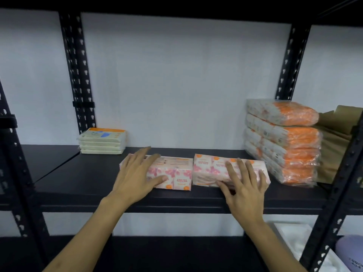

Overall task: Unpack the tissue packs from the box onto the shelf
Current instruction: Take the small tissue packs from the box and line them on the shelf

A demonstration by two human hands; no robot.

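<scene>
Black metal shelf [82, 181], slotted uprights, white wall behind; two pink-and-white tissue multipacks lay flat near its front edge, side by side and just apart. Left pack [172, 173]: floral pink wrap, orange dots on the small packs; print stood upside down to the camera and read "ROSE SCENTED MINI TISSUE" on the front face; a panel of fine print on top was too small to read. Right pack [210, 169]: same pink floral wrap and orange dots, print likewise inverted and too blurred to read in full. Left hand [135, 177] rested on the left pack, fingers straight and spread over its top, thumb along the front face; nothing was pinched. Right hand [243, 185] lay on the right pack, fingers straight and apart over top and front, thumb at the lower front edge; no grip was shown. Stack of orange-and-white tissue packs [284, 142] in clear film stood at the right, just beside the right pack; labels illegible. Brown cardboard box [334, 138] sat behind that stack at the right edge, flap raised. Stack of cream flat packs [103, 141], orange strip and blue mark on the top one, stood at the back left, well apart; text unreadable.
</scene>
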